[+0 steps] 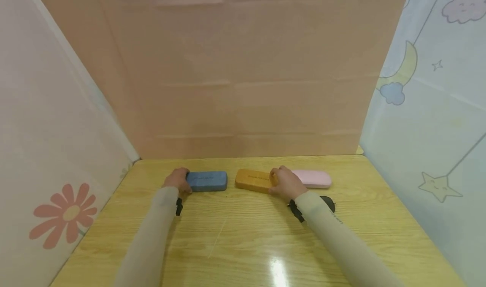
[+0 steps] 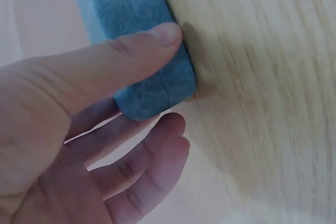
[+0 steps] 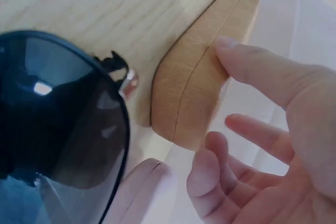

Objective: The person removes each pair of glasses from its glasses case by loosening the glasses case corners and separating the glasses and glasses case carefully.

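Observation:
My left hand [image 1: 177, 180] is at the left end of a blue glasses case [image 1: 207, 181] lying on the table. The thumb [image 2: 167, 35] lies on the case's near side, with fingers bent round behind its end. A mustard-orange glasses case [image 1: 253, 180] lies to the right, slightly angled. At its right end, my right hand [image 1: 288, 184] spans the case between thumb and fingers; in the right wrist view the thumb [image 3: 231, 51] touches its side, and the other fingers curl near the end. How firmly it grips is hard to see.
Behind the right hand lies a pink glasses case [image 1: 314, 179]. Dark sunglasses [image 3: 68, 108] sit close under the right wrist, partly hidden by the sleeve in the head view. A tan backdrop [image 1: 243, 88] rises at the wooden table's [image 1: 212, 245] far edge, with printed cloths on both sides.

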Demonstrator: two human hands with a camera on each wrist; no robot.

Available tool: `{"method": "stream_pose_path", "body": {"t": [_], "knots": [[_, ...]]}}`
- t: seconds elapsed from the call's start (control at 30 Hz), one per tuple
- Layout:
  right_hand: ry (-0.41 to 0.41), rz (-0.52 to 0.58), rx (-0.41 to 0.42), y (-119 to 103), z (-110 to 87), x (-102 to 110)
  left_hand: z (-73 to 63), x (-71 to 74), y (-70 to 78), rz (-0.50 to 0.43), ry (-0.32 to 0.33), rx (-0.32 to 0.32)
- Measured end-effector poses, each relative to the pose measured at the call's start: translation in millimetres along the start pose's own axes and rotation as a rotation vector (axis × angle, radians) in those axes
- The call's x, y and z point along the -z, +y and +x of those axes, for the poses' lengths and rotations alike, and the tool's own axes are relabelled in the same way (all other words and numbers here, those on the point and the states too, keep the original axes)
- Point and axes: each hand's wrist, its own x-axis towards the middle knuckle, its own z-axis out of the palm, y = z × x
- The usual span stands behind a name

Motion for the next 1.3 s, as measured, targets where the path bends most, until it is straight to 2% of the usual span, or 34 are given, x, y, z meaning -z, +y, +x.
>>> {"method": "stream_pose_path", "body": {"t": [0.07, 0.2, 0.3, 0.4, 0.5, 0.6, 0.63, 0.73, 0.9, 1.0, 1.17, 1.3], "knots": [[-0.011, -0.007, 0.012, -2, -2.0, 0, -0.4, -3.0, 0.7, 0.028, 0.012, 0.002], [-0.009, -0.014, 0.045, -4, -9.1, 0, 2.5, -10.0, -0.2, 0.144, 0.031, -0.011], [0.009, -0.033, 0.066, -5, -15.2, 0, 2.8, -13.3, 4.1, 0.21, 0.074, -0.035], [0.013, -0.051, 0.097, -4, -20.1, -2, -3.9, -14.7, 13.1, 0.227, 0.156, -0.109], [0.013, -0.061, 0.117, -5, -24.0, -2, -16.0, -14.8, 28.4, 0.136, 0.208, -0.242], [0.004, -0.059, 0.122, -8, -28.6, -1, -31.5, -18.4, 45.7, -0.061, 0.146, -0.357], [0.001, -0.06, 0.125, -9, -30.3, -1, -36.9, -21.0, 51.3, -0.132, 0.105, -0.371], [-0.009, -0.072, 0.137, -11, -35.9, -1, -49.1, -34.1, 63.4, -0.235, 0.003, -0.393], [-0.025, -0.059, 0.155, -14, -45.2, -2, -57.0, -57.1, 75.3, -0.235, -0.082, -0.398], [-0.04, -0.03, 0.17, -17, -49.7, -2, -60.5, -62.8, 80.2, -0.222, -0.092, -0.42], [-0.059, -0.029, 0.185, -18, -56.1, -2, -63.9, -72.3, 86.9, -0.171, -0.116, -0.493], [-0.062, -0.017, 0.195, -18, -61.4, -1, -65.1, -77.0, 90.9, -0.161, -0.127, -0.501]]}}
